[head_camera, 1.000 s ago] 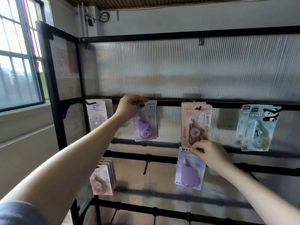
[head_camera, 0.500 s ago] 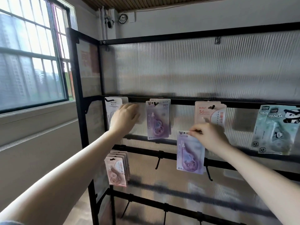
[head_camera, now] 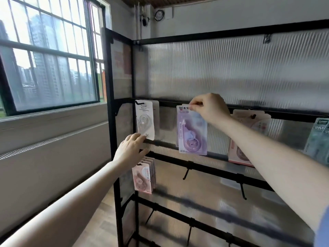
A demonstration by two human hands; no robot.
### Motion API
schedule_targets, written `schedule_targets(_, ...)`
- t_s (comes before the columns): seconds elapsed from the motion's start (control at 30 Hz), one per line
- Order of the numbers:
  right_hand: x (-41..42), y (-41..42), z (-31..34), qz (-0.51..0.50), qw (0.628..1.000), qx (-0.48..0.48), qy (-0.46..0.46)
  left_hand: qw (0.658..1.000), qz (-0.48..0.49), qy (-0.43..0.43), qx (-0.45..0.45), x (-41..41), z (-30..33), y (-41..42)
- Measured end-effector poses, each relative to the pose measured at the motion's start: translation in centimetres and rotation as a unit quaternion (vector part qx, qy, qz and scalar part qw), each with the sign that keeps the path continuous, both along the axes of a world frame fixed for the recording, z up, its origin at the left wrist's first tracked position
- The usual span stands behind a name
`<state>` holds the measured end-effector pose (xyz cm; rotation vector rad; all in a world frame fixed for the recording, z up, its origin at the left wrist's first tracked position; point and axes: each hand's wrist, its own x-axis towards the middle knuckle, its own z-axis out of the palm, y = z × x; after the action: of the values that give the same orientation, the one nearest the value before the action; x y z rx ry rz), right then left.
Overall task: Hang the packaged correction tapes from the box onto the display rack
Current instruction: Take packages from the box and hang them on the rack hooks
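Two hands reach up: the right hand (head_camera: pixel 208 108) pinches the purple tape pack (head_camera: pixel 192 130) by its top at the rack bar (head_camera: pixel 169 103); the left hand (head_camera: pixel 130 150), fingers loose, touches the white pack (head_camera: pixel 145 120)

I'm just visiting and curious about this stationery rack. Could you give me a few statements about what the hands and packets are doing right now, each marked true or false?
1. The right hand pinches the top of a purple packaged correction tape. True.
2. The left hand grips that purple packet. False: it reaches toward the white packaged correction tape, fingers straight.
3. A stack of pink packaged correction tapes hangs on a lower bar of the black metal display rack. True.
4. The white packet lies on the floor. False: it hangs from the rack.
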<state>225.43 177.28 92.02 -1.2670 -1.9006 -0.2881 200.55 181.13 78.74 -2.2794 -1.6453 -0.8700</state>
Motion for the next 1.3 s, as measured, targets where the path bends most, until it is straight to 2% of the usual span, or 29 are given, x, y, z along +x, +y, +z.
schedule_targets(0.47, -0.1, 2.7, 0.2, 0.019, 0.998, -0.052, 0.016, 0.998, 0.034, -0.007, -0.044, -2.0, -2.7, 0.2)
schedule_targets(0.7, -0.5, 2.9, 0.8, -0.010, 0.998, -0.038, -0.046, 0.999, 0.010, -0.002, -0.050, -0.1, -3.4, 1.1)
schedule_targets(0.83, -0.7, 3.3, 1.4, -0.015, 0.994, -0.068, -0.080, 0.999, 0.000, 0.000, -0.050, 1.1, -3.7, 1.3)
schedule_targets(1.03, -0.7, 4.4, 1.2, -0.024, 0.993, -0.106, -0.048, 0.999, -0.006, -0.005, -0.052, 1.6, -4.2, 1.9)
schedule_targets(1.3, 0.8, 5.0, -1.3, -0.044, 0.998, -0.027, -0.026, 0.999, -0.001, -0.003, -0.036, 0.5, -4.9, 2.1)
